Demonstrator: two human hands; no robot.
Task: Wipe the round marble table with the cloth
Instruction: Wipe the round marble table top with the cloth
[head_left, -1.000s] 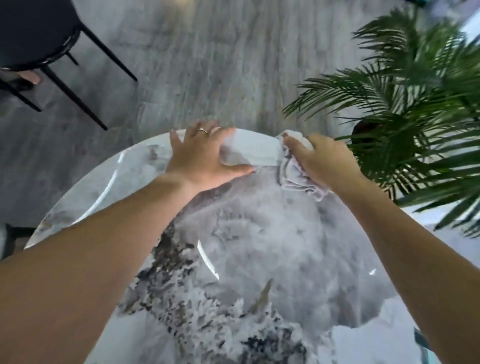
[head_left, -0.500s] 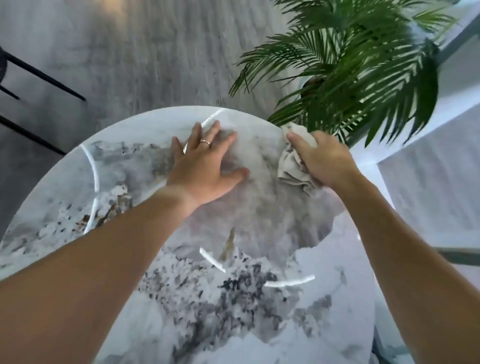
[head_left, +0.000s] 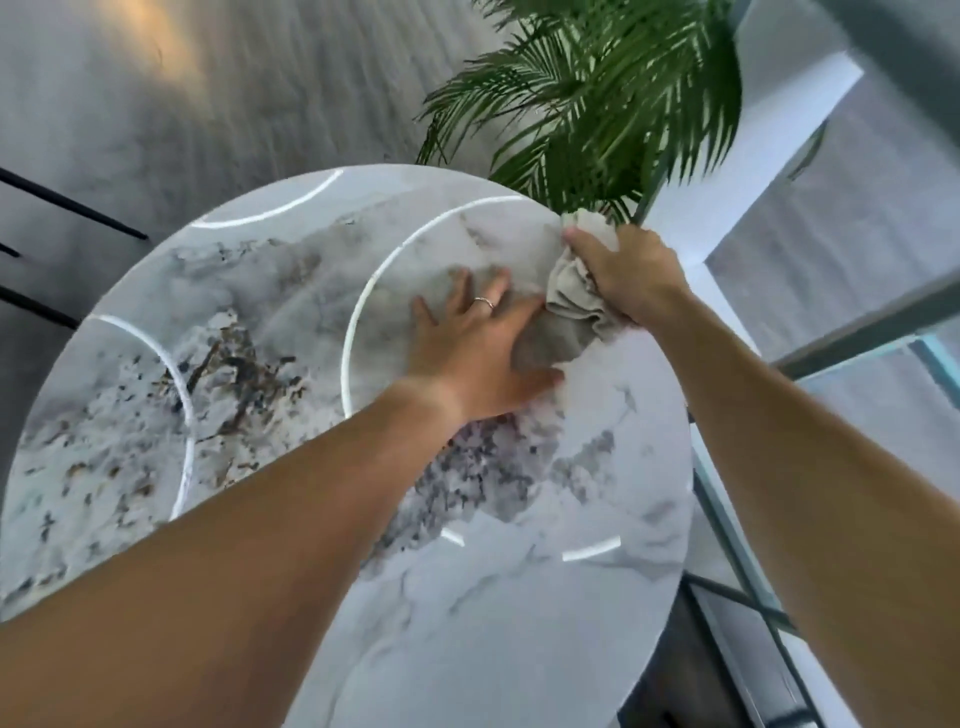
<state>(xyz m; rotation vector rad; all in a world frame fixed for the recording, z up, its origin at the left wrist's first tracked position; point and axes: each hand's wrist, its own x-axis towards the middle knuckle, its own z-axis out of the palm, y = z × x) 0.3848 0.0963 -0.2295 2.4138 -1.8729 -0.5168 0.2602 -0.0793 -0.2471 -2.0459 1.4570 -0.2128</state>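
Note:
The round marble table (head_left: 249, 332) fills the lower middle of the head view, white with grey and brown veining. My right hand (head_left: 631, 278) is closed on a bunched beige cloth (head_left: 576, 306) and presses it onto the table close to the far right rim. My left hand (head_left: 472, 345) lies flat on the marble just left of the cloth, fingers spread, a ring on one finger. Its thumb side touches the cloth's lower fold.
A green palm plant (head_left: 597, 109) stands right behind the table's far right rim, its fronds close above my right hand. Black chair legs (head_left: 67, 208) cross the grey floor at the far left. A glass-and-metal frame (head_left: 852, 332) runs along the right.
My right hand has swept the cloth along the far rim toward the right. My left hand slid right and now touches the cloth. The view has turned, bringing the plant closer.

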